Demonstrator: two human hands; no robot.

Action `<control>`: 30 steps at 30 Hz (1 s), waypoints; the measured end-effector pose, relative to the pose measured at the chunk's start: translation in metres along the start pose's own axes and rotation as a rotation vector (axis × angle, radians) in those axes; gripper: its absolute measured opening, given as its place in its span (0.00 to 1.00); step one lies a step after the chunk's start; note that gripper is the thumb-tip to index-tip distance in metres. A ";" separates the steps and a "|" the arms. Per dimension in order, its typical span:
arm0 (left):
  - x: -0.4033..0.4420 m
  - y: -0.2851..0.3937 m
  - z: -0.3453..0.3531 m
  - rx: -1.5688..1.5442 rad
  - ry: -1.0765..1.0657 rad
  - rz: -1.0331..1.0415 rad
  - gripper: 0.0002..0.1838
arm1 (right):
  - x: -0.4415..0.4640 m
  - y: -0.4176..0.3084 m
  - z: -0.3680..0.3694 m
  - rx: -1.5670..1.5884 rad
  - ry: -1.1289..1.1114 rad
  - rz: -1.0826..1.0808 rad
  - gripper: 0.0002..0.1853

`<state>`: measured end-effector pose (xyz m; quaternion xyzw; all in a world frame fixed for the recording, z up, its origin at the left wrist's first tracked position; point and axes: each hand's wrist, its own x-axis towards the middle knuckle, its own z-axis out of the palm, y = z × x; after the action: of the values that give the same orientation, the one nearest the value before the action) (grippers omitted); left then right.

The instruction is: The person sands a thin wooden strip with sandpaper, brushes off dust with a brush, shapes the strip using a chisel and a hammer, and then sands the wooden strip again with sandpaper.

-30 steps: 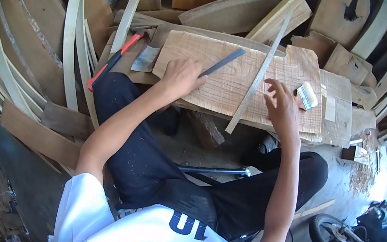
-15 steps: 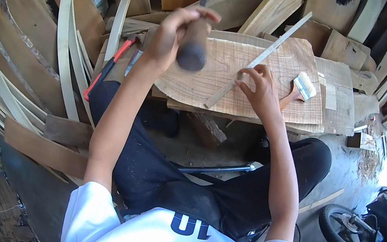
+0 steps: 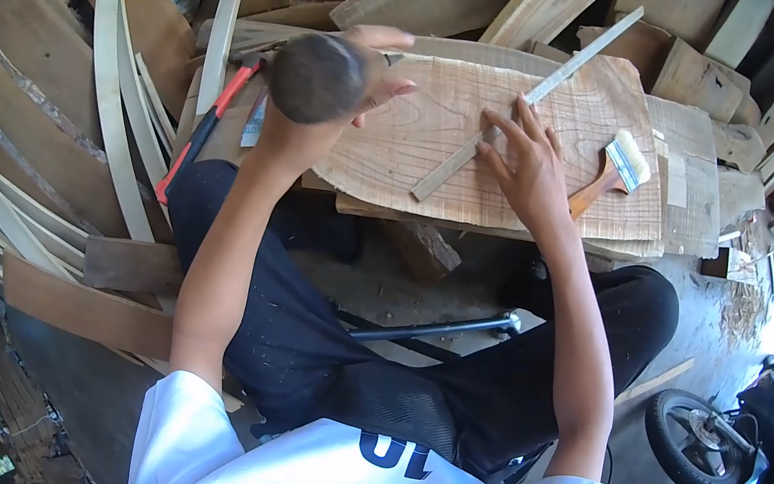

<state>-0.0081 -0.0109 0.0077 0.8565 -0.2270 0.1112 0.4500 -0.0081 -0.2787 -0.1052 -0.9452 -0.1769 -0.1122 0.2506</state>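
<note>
My left hand [image 3: 356, 85] is raised over the left part of the board, wrapped round a thick wooden-handled tool [image 3: 317, 79]. The handle's dark round end faces me, and a small narrow dark metal part shows past my fingers; its kind is unclear. A long straight ruler [image 3: 595, 47] lies slanted across the pale grained wooden board [image 3: 392, 147]. My right hand [image 3: 531, 164] grips the ruler near its middle, fingers bent over it and hiding part of it. Right of that hand, a paintbrush [image 3: 626, 163] with pale bristles rests on the board.
A red-and-black handled tool [image 3: 208, 127] lies left of the board beside a blade-like piece [image 3: 255, 118]. Bent wooden strips [image 3: 111, 97] stand at the left, and planks [image 3: 545, 9] lean behind. A metal bar [image 3: 434, 329] sits between my legs. A motorcycle wheel [image 3: 694, 443] is at right.
The wooden-handled tool has swung left and tipped so its round end faces me. My right hand's fingers have come down further along the ruler. The view has shifted slightly.
</note>
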 end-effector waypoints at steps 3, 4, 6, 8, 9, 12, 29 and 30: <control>0.005 -0.006 -0.007 0.382 0.055 0.218 0.25 | 0.000 -0.005 -0.003 0.017 -0.009 -0.001 0.24; 0.001 0.000 -0.011 0.551 0.099 0.277 0.24 | 0.000 -0.008 -0.005 0.003 -0.033 -0.001 0.24; 0.000 -0.001 -0.009 0.662 0.209 0.319 0.16 | -0.001 -0.014 -0.007 -0.008 -0.064 -0.002 0.25; 0.000 -0.005 -0.004 0.276 0.374 0.354 0.11 | -0.002 -0.018 -0.007 0.067 -0.083 -0.031 0.26; 0.001 -0.003 0.001 0.083 0.429 0.358 0.08 | -0.003 -0.021 -0.007 0.071 -0.087 -0.032 0.26; -0.001 0.013 0.007 -0.591 0.494 0.130 0.09 | -0.004 -0.025 -0.005 0.101 -0.106 -0.080 0.26; -0.008 0.002 0.006 -1.189 0.099 0.077 0.20 | 0.002 -0.033 -0.003 0.133 -0.154 -0.160 0.30; -0.008 0.001 0.006 -1.189 0.099 0.076 0.20 | 0.002 -0.033 -0.003 0.134 -0.154 -0.160 0.30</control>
<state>-0.0154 -0.0140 0.0021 0.4429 -0.2595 0.0206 0.8579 -0.0197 -0.2532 -0.0882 -0.9151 -0.2774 -0.0470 0.2889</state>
